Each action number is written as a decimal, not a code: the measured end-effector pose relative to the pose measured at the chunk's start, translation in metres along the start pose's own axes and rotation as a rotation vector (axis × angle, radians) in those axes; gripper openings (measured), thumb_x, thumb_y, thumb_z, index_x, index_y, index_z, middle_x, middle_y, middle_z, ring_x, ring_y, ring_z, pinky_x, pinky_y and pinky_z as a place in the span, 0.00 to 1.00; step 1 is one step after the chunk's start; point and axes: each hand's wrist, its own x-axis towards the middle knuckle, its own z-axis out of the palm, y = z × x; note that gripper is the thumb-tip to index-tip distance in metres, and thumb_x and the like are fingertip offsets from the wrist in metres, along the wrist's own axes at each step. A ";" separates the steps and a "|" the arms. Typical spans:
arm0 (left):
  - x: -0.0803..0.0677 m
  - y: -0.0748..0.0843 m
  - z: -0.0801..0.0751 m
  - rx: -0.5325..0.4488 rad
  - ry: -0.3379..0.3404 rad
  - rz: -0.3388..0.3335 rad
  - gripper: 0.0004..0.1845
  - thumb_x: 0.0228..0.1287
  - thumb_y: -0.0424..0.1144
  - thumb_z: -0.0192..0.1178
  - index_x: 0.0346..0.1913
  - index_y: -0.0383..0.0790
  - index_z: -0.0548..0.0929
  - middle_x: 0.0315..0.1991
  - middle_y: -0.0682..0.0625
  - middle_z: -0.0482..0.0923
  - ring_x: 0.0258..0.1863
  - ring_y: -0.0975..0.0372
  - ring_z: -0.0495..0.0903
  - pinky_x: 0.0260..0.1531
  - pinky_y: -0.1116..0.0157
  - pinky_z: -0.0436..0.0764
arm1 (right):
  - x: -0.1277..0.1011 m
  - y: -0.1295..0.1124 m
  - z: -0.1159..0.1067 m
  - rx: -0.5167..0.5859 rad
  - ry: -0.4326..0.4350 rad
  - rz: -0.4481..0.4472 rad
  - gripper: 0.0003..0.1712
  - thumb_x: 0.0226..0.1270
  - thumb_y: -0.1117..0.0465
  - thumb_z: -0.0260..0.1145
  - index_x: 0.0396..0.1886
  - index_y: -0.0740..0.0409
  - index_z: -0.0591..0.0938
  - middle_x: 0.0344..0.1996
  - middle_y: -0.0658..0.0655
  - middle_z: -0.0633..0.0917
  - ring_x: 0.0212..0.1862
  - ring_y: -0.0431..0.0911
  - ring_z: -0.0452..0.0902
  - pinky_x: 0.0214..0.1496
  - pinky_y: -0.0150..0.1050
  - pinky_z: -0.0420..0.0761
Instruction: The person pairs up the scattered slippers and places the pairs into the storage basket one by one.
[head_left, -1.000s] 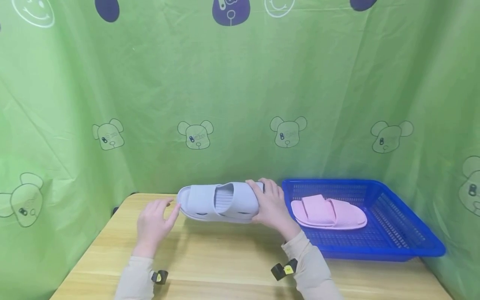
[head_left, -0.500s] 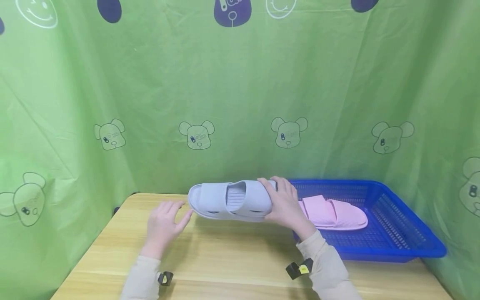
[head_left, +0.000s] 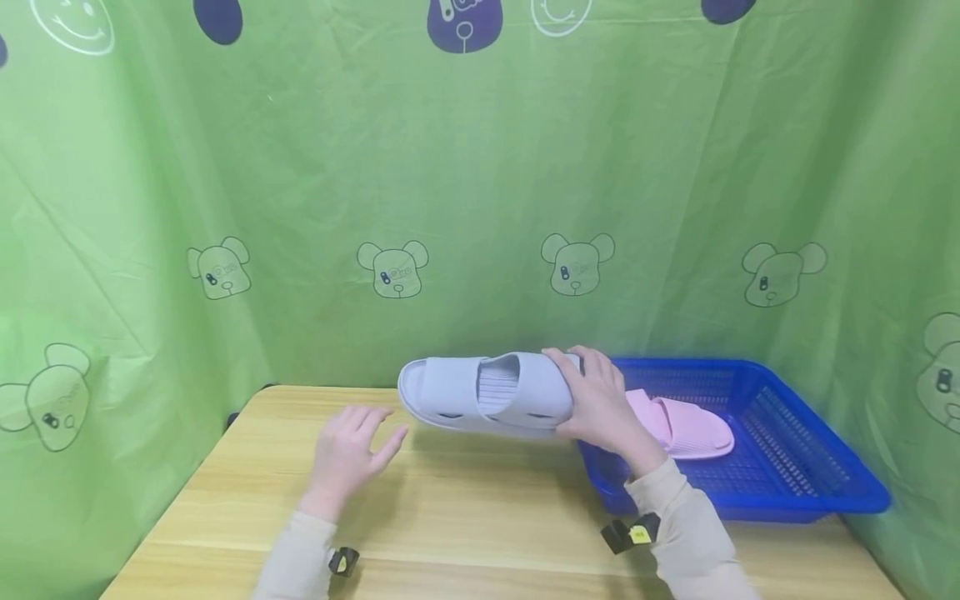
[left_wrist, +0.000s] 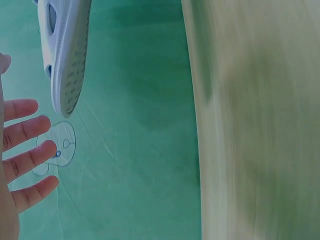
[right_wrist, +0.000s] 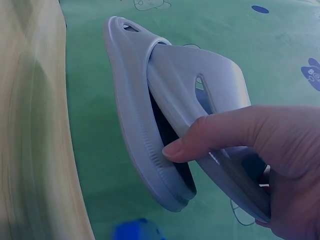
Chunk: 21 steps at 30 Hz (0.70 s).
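Observation:
A pair of pale grey-blue slippers (head_left: 498, 390), one tucked into the other, is held up above the table in the head view. My right hand (head_left: 600, 408) grips their right end. In the right wrist view, the thumb of my right hand (right_wrist: 280, 155) presses along the side of the grey-blue slippers (right_wrist: 135, 95). My left hand (head_left: 348, 454) is off their left end, fingers spread and holding nothing. The left wrist view has a slipper tip (left_wrist: 67, 75) just beyond the fingers (left_wrist: 30, 160) of that hand.
On the right of the wooden table (head_left: 465, 508) stands a blue plastic basket (head_left: 825, 467). Pink slippers (head_left: 697, 429) lie in it, their left part hidden behind my right hand. A green curtain (head_left: 480, 167) closes off the back and sides.
My right hand has carried the grey-blue slippers rightward and slightly up, now overlapping the basket's left side in view. My left hand has followed rightward, and a gap has opened between it and the slippers.

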 end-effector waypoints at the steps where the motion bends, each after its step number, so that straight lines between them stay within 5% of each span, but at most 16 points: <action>1: 0.000 0.002 0.001 -0.003 0.003 0.007 0.24 0.65 0.59 0.56 0.39 0.39 0.86 0.33 0.48 0.86 0.31 0.54 0.84 0.29 0.58 0.83 | 0.000 0.001 -0.002 0.001 -0.001 0.000 0.65 0.22 0.60 0.81 0.71 0.44 0.64 0.65 0.69 0.64 0.67 0.65 0.55 0.67 0.70 0.55; 21: 0.001 0.025 0.011 -0.007 -0.027 0.085 0.27 0.68 0.61 0.50 0.42 0.41 0.85 0.34 0.49 0.86 0.34 0.57 0.82 0.34 0.61 0.83 | -0.013 0.030 -0.050 -0.011 -0.023 0.023 0.66 0.21 0.62 0.82 0.71 0.45 0.64 0.66 0.71 0.63 0.66 0.69 0.55 0.65 0.74 0.52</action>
